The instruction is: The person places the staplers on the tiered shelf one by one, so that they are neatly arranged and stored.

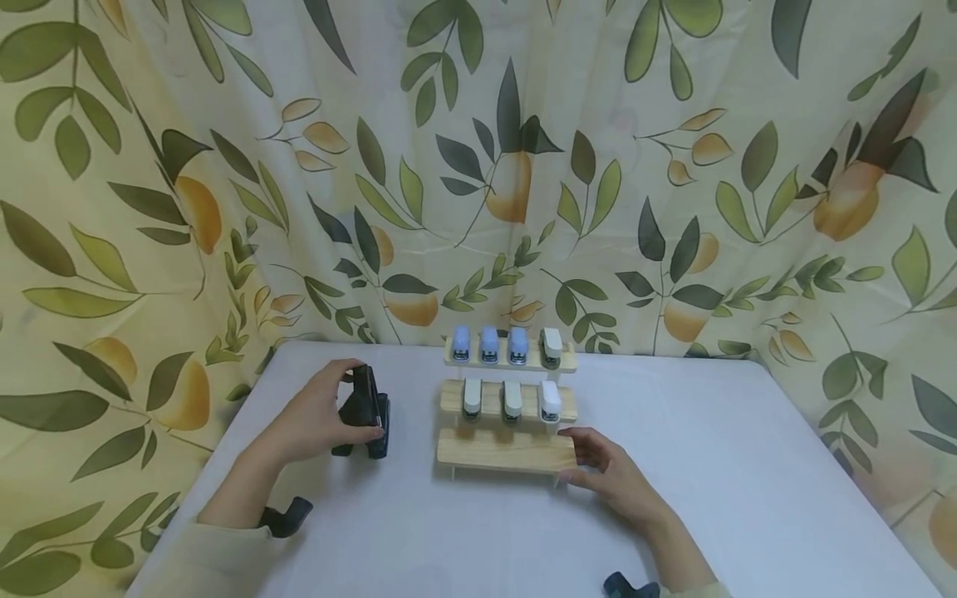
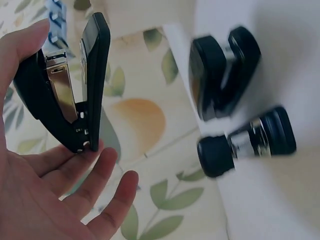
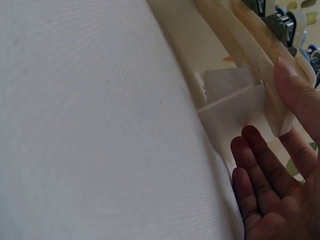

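In the head view my left hand (image 1: 310, 422) is at the left of the table, gripping a black stapler (image 2: 96, 75) between thumb and fingers. The left wrist view shows this stapler with its arm and base spread apart in a V. Two more black staplers, one (image 2: 205, 75) beside the other (image 2: 216, 157), stand on the table just past it. My right hand (image 1: 611, 480) pinches the right end of the wooden rack's lowest board (image 1: 504, 451), the thumb (image 3: 294, 84) on the wood and a finger under its end. No stapler sits on that board.
On the rack's top board (image 1: 571, 362) stand three blue staplers (image 1: 489, 344) and a whitish one (image 1: 552, 347). Three pale staplers (image 1: 512, 400) line the middle board (image 1: 451, 397). A white cloth covers the table (image 1: 710, 465); a leaf-and-fruit patterned curtain (image 1: 478, 274) hangs behind.
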Action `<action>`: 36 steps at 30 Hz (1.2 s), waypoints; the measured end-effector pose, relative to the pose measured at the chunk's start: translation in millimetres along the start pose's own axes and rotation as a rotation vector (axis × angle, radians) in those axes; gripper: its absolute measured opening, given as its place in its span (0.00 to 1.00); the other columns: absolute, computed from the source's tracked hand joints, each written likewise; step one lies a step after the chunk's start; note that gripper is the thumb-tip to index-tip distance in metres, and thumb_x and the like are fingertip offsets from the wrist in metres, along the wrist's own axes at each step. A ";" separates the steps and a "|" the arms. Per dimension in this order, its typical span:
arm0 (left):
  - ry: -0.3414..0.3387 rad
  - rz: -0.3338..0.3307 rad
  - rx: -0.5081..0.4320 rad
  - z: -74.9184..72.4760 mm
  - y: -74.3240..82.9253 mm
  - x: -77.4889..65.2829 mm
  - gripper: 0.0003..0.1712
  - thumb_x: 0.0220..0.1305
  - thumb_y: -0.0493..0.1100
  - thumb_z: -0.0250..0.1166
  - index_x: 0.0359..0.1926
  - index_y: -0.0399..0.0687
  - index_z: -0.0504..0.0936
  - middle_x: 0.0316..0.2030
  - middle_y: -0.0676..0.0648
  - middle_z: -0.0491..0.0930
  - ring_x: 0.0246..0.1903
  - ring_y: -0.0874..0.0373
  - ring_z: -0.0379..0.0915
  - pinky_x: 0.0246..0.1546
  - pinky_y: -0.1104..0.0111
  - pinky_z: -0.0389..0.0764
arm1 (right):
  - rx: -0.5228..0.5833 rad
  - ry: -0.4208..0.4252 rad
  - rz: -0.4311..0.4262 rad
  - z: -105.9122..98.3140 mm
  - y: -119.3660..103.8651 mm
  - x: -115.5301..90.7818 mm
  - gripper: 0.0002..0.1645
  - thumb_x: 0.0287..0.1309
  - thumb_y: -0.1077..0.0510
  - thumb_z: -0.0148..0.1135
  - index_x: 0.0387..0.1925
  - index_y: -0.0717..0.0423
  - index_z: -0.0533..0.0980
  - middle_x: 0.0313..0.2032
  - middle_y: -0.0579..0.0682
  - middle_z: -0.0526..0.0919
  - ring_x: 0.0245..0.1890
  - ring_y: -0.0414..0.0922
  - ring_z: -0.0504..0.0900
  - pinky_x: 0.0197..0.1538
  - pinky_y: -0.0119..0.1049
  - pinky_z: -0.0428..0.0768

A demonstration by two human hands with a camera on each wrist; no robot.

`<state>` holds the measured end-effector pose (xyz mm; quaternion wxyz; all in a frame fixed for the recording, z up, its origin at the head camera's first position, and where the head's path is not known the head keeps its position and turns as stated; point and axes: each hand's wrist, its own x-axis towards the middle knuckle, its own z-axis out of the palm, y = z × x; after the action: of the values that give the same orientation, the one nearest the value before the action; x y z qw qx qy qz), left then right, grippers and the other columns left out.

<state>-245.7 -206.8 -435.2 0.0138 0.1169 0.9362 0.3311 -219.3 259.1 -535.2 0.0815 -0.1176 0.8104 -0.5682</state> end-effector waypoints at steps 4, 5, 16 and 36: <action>-0.026 0.028 0.005 7.3 12.7 -3.3 0.67 0.40 0.69 0.83 0.76 0.51 0.61 0.70 0.43 0.69 0.65 0.42 0.72 0.60 0.46 0.79 | 0.010 -0.007 0.001 -0.2 1.7 1.0 0.38 0.57 0.55 0.77 0.67 0.55 0.72 0.64 0.60 0.78 0.58 0.45 0.80 0.60 0.30 0.78; -0.031 0.037 0.003 9.4 15.7 -4.1 0.67 0.40 0.68 0.84 0.76 0.51 0.61 0.68 0.44 0.71 0.64 0.43 0.72 0.60 0.48 0.79 | 0.015 -0.010 0.000 -0.5 2.0 1.2 0.38 0.57 0.56 0.77 0.67 0.56 0.72 0.64 0.60 0.77 0.57 0.45 0.80 0.60 0.30 0.78; -0.124 0.132 0.030 32.8 48.7 -9.0 0.62 0.36 0.66 0.86 0.72 0.56 0.68 0.64 0.52 0.75 0.62 0.51 0.73 0.61 0.52 0.77 | 0.032 -0.014 0.007 -4.0 1.9 -1.1 0.38 0.58 0.58 0.76 0.67 0.59 0.71 0.64 0.63 0.77 0.55 0.41 0.81 0.59 0.29 0.79; -0.212 0.183 0.049 59.8 63.3 -8.1 0.64 0.36 0.72 0.83 0.73 0.55 0.67 0.72 0.50 0.65 0.72 0.49 0.63 0.68 0.47 0.74 | 0.038 -0.015 0.048 -1.2 -1.1 -1.1 0.39 0.57 0.56 0.76 0.68 0.57 0.71 0.64 0.61 0.76 0.58 0.48 0.79 0.59 0.30 0.79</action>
<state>-218.3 -124.2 -442.9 0.0793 0.2363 0.9228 0.2938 -218.5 260.2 -533.8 0.1035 -0.1006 0.8015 -0.5803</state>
